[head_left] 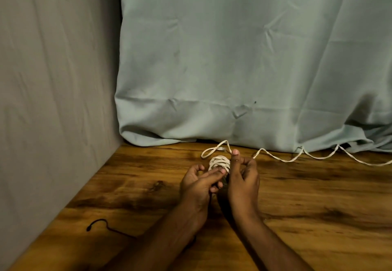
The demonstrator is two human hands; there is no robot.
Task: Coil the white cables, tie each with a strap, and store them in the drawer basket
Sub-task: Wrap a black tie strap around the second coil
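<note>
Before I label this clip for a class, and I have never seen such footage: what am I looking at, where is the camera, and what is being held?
No machine here: a person's two bare hands, filmed by a camera worn on the head, looking down. The left hand and right hand hold a partly wound coil of white cable between them. Its loose length trails right across the wooden table. A thin black cord lies near the left. Cloth backdrops hang behind.

No readable text, no labels, no numbers (surfaces all plain)
</note>
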